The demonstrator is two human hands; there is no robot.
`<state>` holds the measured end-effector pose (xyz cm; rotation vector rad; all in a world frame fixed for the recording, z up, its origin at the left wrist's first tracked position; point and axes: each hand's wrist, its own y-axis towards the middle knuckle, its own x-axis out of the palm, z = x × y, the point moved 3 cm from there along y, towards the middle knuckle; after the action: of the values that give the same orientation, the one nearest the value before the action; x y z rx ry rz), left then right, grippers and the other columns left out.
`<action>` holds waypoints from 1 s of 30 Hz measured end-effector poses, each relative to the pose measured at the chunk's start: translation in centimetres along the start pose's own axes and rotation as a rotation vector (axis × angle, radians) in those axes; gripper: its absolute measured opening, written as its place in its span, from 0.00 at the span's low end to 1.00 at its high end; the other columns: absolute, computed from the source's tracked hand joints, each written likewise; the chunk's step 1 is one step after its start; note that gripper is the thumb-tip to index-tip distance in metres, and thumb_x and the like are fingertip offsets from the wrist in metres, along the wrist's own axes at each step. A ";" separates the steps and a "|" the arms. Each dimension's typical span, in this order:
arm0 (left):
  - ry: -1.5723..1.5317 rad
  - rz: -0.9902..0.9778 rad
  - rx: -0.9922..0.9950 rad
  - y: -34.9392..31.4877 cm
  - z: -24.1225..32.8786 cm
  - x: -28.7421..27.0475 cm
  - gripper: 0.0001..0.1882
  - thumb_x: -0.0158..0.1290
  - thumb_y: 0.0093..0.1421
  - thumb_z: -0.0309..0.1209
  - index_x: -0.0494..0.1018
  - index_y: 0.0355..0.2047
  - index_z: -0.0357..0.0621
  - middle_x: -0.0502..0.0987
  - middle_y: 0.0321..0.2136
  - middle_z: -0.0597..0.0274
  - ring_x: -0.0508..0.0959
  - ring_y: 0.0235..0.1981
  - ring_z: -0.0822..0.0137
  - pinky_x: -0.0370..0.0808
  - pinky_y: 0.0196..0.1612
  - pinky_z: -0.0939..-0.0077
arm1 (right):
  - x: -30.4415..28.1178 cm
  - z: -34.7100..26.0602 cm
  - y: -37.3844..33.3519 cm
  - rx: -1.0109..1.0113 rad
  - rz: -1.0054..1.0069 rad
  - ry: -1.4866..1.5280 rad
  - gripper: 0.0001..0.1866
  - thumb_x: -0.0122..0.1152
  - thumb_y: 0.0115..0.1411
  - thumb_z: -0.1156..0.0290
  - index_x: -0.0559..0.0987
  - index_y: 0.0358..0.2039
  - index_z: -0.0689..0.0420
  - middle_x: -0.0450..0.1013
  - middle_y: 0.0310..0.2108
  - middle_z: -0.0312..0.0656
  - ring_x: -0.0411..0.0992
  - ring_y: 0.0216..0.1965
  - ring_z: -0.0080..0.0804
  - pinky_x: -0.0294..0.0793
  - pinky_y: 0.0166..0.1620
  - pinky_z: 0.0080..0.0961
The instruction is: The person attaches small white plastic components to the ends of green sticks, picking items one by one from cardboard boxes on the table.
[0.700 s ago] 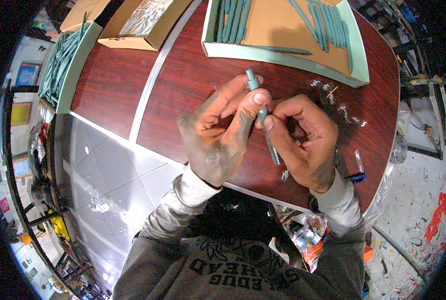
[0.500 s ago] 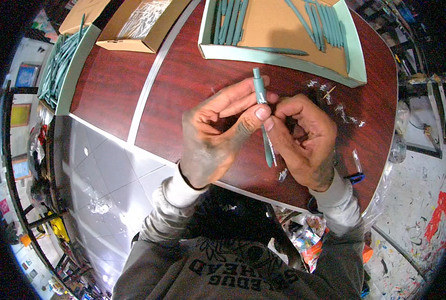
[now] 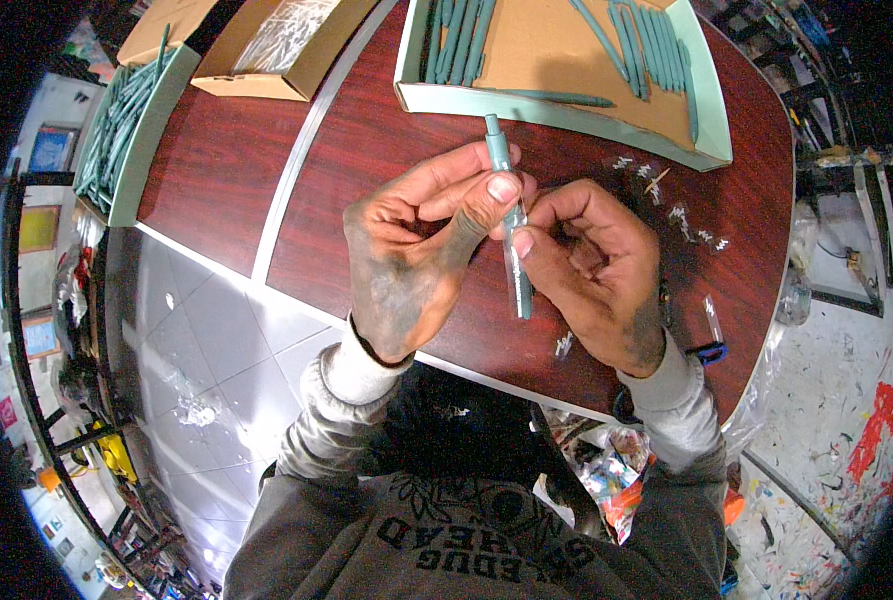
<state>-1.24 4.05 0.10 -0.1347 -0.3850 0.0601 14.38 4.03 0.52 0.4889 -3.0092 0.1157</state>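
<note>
A slim green pen point(image 3: 496, 148) stands nearly upright in front of me, its push-button end pointing away. My left hand point(image 3: 406, 255) is closed on its upper barrel, thumb in front and fingers behind. Along the lower barrel lies a narrow clear strip point(image 3: 513, 278) with small white marks. Thumb and forefinger of my right hand point(image 3: 601, 270) pinch at the strip's upper end, right against the pen. Those fingertips hide part of the strip, so I cannot tell how much of it sticks to the barrel.
A shallow box point(image 3: 566, 115) holding several green pens sits at the far side. Leftward are a cardboard box point(image 3: 256, 85) of thin white pieces and a box point(image 3: 138, 160) crammed with pens. Clear scraps point(image 3: 681, 222) and a blue-handled tool point(image 3: 708, 352) lie on the dark red table point(image 3: 356, 190).
Both hands and the pen have shifted slightly left and away from me. The clear strip, earlier hanging beside the pen's lower end, now lies over the barrel.
</note>
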 end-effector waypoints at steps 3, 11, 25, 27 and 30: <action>0.020 0.000 -0.013 0.0 0.1 0.1 0.19 0.61 0.63 0.28 0.75 0.50 0.28 0.84 0.37 0.51 0.81 0.35 0.73 0.79 0.38 0.80 | -0.2 0.2 0.1 0.008 -0.036 -0.015 0.08 0.64 0.61 0.75 0.74 0.37 0.60 0.75 0.34 0.36 0.74 0.36 0.20 0.75 0.42 0.20; -0.044 0.010 0.040 0.2 -0.8 0.0 0.20 0.60 0.65 0.31 0.73 0.52 0.29 0.83 0.37 0.54 0.80 0.32 0.75 0.76 0.32 0.83 | -0.3 0.2 0.3 -0.021 -0.067 -0.168 0.06 0.64 0.59 0.75 0.75 0.35 0.59 0.77 0.30 0.39 0.76 0.34 0.24 0.76 0.40 0.24; 0.027 0.007 0.038 0.1 0.3 0.4 0.19 0.59 0.65 0.32 0.74 0.51 0.30 0.83 0.35 0.56 0.77 0.28 0.78 0.74 0.27 0.84 | -0.8 0.6 0.4 -0.039 -0.224 -0.348 0.04 0.56 0.66 0.75 0.70 0.34 0.59 0.72 0.31 0.35 0.69 0.32 0.16 0.73 0.35 0.18; 0.027 0.014 0.049 0.1 0.3 0.3 0.19 0.59 0.66 0.31 0.74 0.51 0.30 0.84 0.35 0.57 0.77 0.28 0.78 0.74 0.28 0.84 | -0.8 0.3 0.4 -0.022 -0.229 -0.366 0.05 0.57 0.64 0.76 0.70 0.33 0.59 0.72 0.30 0.34 0.69 0.31 0.16 0.73 0.35 0.18; 0.041 0.028 0.058 0.3 0.3 0.2 0.18 0.59 0.66 0.31 0.75 0.51 0.31 0.84 0.36 0.57 0.77 0.30 0.78 0.74 0.32 0.85 | -0.7 0.1 0.4 -0.010 -0.248 -0.344 0.06 0.60 0.62 0.76 0.70 0.32 0.59 0.71 0.29 0.34 0.69 0.31 0.16 0.73 0.36 0.18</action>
<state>-1.16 4.42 0.40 -0.0835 -0.3398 0.0962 14.94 4.62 0.28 0.9667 -3.2371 -0.0033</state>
